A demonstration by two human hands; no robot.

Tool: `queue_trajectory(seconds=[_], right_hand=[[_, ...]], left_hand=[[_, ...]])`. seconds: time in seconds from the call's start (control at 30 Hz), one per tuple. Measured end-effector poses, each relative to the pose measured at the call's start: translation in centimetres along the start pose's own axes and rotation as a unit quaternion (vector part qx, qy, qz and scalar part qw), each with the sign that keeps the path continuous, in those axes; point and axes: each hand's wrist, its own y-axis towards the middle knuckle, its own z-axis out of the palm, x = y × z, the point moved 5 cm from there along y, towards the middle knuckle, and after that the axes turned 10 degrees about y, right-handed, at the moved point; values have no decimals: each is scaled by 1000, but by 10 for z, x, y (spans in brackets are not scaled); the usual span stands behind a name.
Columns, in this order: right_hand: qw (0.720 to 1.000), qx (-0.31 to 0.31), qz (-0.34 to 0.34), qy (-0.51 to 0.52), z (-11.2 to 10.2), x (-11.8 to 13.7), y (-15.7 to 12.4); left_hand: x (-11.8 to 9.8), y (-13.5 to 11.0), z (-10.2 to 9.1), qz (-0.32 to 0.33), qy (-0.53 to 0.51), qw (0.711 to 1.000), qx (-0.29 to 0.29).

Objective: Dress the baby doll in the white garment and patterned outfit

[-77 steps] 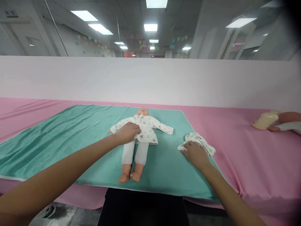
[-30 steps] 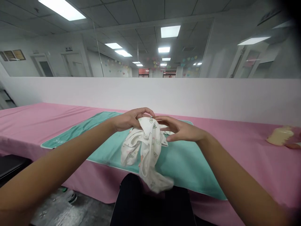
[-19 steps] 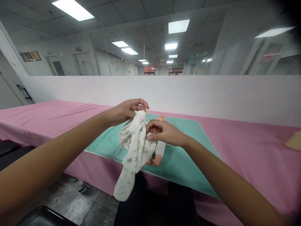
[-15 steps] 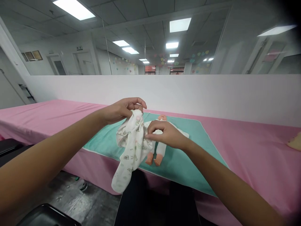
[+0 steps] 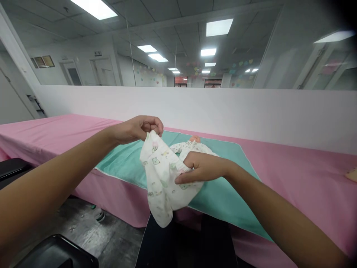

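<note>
A pair of white printed baby pants [image 5: 164,175] hangs between my two hands above the table edge. My left hand [image 5: 146,128] pinches one end of the waistband, fingers curled. My right hand [image 5: 205,167] grips the other end, thumb on the outside and fingers tucked behind the cloth. The waistband is stretched between them and a leg hangs down. Behind the pants a baby doll [image 5: 195,139] in a white printed top [image 5: 185,147] lies on its back on a green cloth [image 5: 228,197]. Its legs are hidden by the pants and my right hand.
A pink sheet [image 5: 292,175] covers the long table, which runs along a white wall [image 5: 195,108] with mirrors above. Black chairs [image 5: 55,253] stand at the lower left. Something beige [image 5: 351,175] lies at the right edge.
My right hand has taken hold of the waistband and pulled it right and down. The bunched pants are now spread wider, covering the doll's legs from view. My left hand has shifted slightly left.
</note>
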Motion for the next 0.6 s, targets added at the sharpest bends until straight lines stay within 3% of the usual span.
queue_trajectory(seconds=[0.17, 0.23, 0.33, 0.4, 0.5, 0.6], right_hand=[[988, -148, -44, 32, -34, 13, -13], [985, -164, -56, 25, -41, 20, -12], [979, -190, -75, 5, -45, 32, -7], [964, -245, -101, 22, -51, 40, -6], [936, -320, -129, 64, -58, 45, -6], [932, -330, -121, 90, -58, 42, -2]], left_hand=[[-12, -10, -3, -47, 11, 999, 24], [-23, -9, -2, -74, 46, 996, 13], [-41, -4, 4, -50, 80, 995, -38], [-47, 1, 14, -21, 83, 995, -52], [-46, 10, 43, -1, 89, 996, -15], [-37, 15, 71, -2, 80, 997, 3]])
